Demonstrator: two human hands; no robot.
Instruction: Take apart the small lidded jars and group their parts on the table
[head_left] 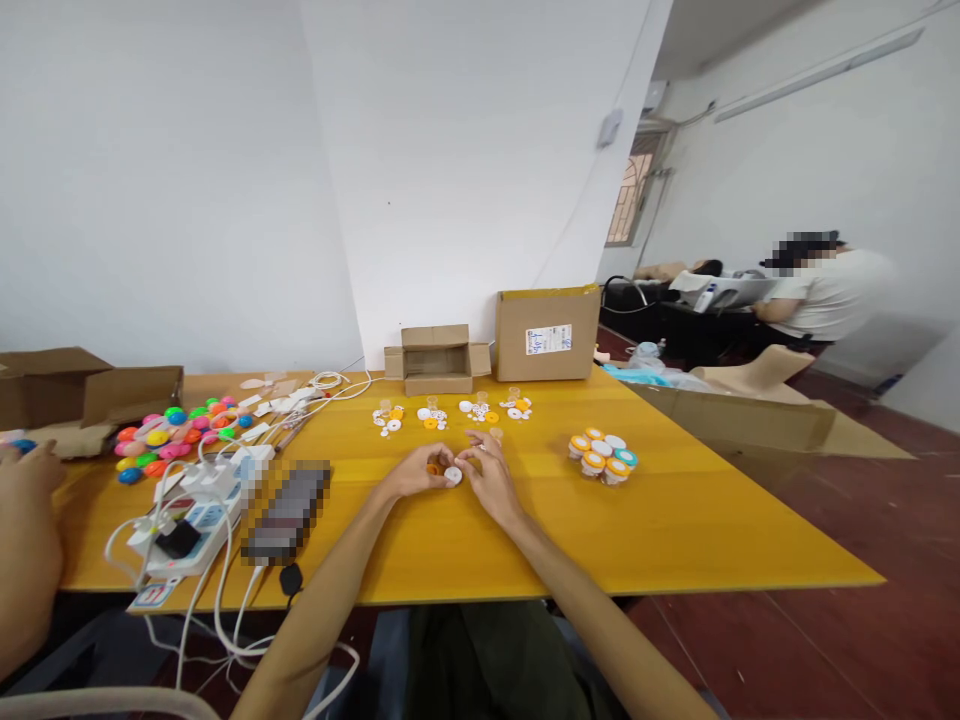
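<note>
My left hand is curled at the middle of the table, its fingers closed on the edge of a small white round disc. A bit of an orange piece shows beside its fingers. Close on the right, my right hand has its fingertips bent together by the disc; what they hold is too small to make out. Just beyond it stands a small clear cup. Farther back lie groups of small parts: white discs, orange rings, dotted white pieces and clear cups.
Several lidded clear jars cluster on the right. A small open carton and a larger box stand behind. Leftward are a phone, power strip, cables, colourful balls and another person's hand.
</note>
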